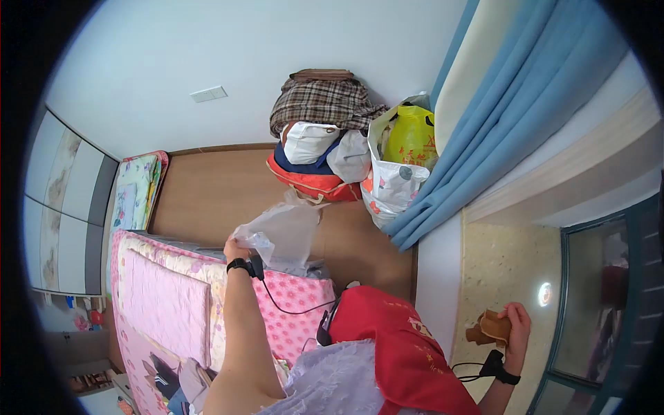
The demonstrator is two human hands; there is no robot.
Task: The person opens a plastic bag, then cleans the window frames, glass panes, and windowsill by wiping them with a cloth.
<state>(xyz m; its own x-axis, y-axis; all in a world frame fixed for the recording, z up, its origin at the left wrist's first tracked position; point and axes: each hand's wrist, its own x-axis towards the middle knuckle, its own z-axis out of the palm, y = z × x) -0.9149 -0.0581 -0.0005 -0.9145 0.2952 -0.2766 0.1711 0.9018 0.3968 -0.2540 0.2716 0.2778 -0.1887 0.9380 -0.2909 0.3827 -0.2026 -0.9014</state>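
Note:
My left hand [237,250] is closed on a thin, translucent plastic bag [287,232], gripped by its edge and hanging open above the floor beside the bed. Over the stone windowsill [501,263], my right hand [519,326] grips a small brown item [492,328] that looks soft, like suede or leather, with a paler edge. Its exact kind I cannot make out. Both wrists wear black bands with cables. A red cloth [387,339] with gold print covers part of my front.
A pink bed [294,304] with a quilt [166,297] lies at left. By the wall are a plaid bag [321,104], a red bag [311,185] and a white bag [394,194] holding a yellow bag [409,135]. A blue curtain [512,117] hangs at right near the window [602,290].

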